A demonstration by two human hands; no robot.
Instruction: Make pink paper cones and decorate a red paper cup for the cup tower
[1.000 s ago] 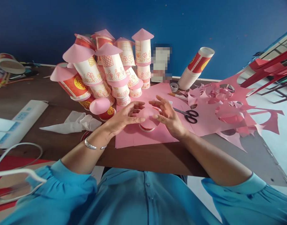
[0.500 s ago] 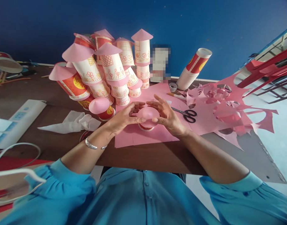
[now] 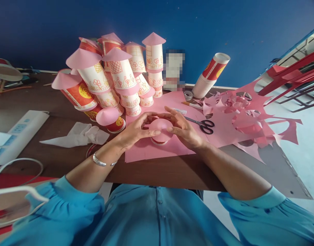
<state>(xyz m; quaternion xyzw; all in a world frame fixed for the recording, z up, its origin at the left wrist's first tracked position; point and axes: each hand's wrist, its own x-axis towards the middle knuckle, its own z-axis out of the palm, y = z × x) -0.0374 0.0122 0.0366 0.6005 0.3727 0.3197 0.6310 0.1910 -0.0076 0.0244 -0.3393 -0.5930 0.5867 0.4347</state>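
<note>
Head: left hand [image 3: 140, 131] and right hand [image 3: 184, 131] clasped round pink cone [image 3: 160, 125] | cone sits on cup [image 3: 159, 141], over pink paper [image 3: 136, 152] | seemingly finished: cone-topped cups [image 3: 124, 76] at paper's back-left | cup stack [image 3: 204, 88] behind paper, coneless

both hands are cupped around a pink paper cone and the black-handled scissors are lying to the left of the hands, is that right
Not quite: the head view shows the black-handled scissors lying to the right of the hands, beyond the right hand. It and the left hand are indeed cupped around a pink paper cone.
</note>
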